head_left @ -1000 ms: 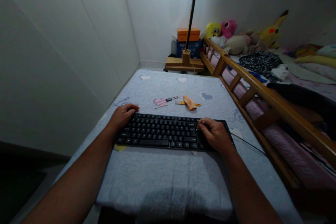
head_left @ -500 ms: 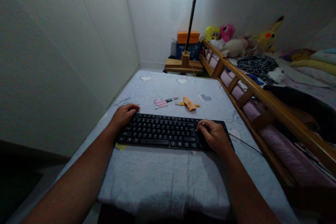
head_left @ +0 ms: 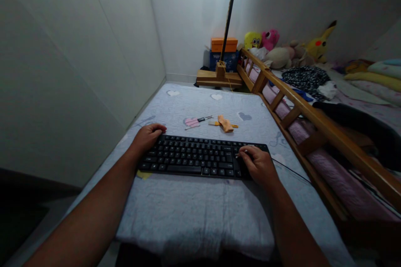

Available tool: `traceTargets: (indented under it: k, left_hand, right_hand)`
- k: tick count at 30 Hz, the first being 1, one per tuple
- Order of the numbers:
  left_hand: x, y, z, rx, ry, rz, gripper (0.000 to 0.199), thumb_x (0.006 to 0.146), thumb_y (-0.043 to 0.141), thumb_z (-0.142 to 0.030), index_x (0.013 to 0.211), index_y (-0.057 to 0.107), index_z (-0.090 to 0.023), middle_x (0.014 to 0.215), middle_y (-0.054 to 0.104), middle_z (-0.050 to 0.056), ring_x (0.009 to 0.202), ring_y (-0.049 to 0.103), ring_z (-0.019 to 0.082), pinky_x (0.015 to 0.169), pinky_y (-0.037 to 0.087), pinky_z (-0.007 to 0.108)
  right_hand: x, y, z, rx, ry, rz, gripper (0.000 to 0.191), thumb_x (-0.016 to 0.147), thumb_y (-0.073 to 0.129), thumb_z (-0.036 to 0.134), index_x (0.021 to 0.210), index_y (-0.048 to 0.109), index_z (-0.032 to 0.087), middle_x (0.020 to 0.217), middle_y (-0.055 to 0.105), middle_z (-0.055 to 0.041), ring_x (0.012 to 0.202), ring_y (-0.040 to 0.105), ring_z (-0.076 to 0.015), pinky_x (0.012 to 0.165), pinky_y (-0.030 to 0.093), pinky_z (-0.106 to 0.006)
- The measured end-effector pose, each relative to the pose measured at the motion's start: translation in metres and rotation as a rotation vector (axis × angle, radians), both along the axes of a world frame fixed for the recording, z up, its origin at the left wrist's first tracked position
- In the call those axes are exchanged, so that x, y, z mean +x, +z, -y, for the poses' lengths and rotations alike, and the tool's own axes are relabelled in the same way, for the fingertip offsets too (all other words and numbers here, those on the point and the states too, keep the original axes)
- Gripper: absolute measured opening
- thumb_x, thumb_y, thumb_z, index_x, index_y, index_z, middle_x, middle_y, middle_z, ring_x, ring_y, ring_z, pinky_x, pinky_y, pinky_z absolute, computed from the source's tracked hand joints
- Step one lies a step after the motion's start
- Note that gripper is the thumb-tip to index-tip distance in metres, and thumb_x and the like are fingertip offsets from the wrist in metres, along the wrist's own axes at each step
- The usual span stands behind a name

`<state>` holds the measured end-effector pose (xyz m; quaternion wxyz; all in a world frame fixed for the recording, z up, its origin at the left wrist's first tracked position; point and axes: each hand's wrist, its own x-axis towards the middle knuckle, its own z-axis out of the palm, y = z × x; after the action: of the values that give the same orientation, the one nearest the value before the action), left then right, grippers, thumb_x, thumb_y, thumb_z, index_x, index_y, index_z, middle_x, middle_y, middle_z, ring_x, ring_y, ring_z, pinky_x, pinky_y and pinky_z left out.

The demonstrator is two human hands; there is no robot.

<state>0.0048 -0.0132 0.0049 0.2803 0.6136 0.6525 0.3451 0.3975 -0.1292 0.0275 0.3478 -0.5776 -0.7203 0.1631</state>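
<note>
A black keyboard (head_left: pixel 191 156) lies flat on the cloth-covered table in front of me. My left hand (head_left: pixel 149 137) grips its upper left corner, thumb toward the keys and fingers over the far edge. Above the right-hand keys, my right hand (head_left: pixel 257 162) pinches a thin cotton swab (head_left: pixel 237 155) whose white tip points down at them. Beyond the keyboard lies another cotton swab (head_left: pixel 192 127), beside a slim tool with a black grip (head_left: pixel 202 119). Right of these, a folded orange cloth (head_left: pixel 225 124) rests across a brush with a yellow handle (head_left: pixel 234 126).
The keyboard's cable (head_left: pixel 291 169) runs off to the right toward a wooden bed rail (head_left: pixel 300 96). Plush toys (head_left: pixel 278 56) and bedding lie behind the rail. A lamp stand (head_left: pixel 220 71) and boxes (head_left: pixel 224 44) stand past the table's far edge. White cabinet doors (head_left: pixel 94 71) border the left.
My right hand has shifted slightly right over the keys with the cotton swab. The left hand stays at the keyboard's corner.
</note>
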Motion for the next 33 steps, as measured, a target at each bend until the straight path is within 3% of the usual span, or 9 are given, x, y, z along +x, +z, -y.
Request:
traceTargets:
  k: [6,18,33]
  left_hand:
    - [0.000,0.000,0.000,0.000,0.006,-0.008,0.027,0.064,0.056,-0.036,0.078,0.075,-0.024,0.093,0.080,0.005,0.097,0.072,0.029,0.101,0.053,0.040]
    - [-0.003,-0.008,-0.004,0.003,0.005,-0.026,0.031,0.064,0.057,-0.039,0.081,0.076,-0.022,0.095,0.080,0.005,0.097,0.072,0.030,0.102,0.051,0.040]
    - [-0.002,-0.007,-0.004,0.027,0.017,0.051,0.029,0.063,0.058,-0.039,0.079,0.075,-0.022,0.089,0.080,0.005,0.093,0.072,0.029,0.097,0.054,0.040]
  right_hand:
    - [0.008,0.000,0.000,0.003,-0.035,-0.015,0.017,0.091,0.053,0.027,0.083,0.067,0.024,0.083,0.075,-0.0038,0.081,0.069,-0.0215,0.075,0.048,-0.032]
    - [-0.002,-0.003,-0.003,0.029,0.034,-0.034,0.017,0.092,0.053,0.024,0.083,0.067,0.023,0.084,0.076,-0.0043,0.080,0.069,-0.0205,0.076,0.048,-0.031]
    - [0.006,-0.003,-0.006,0.019,-0.023,-0.070,0.015,0.089,0.055,0.026,0.080,0.067,0.023,0.079,0.073,-0.0037,0.077,0.068,-0.0207,0.074,0.048,-0.031]
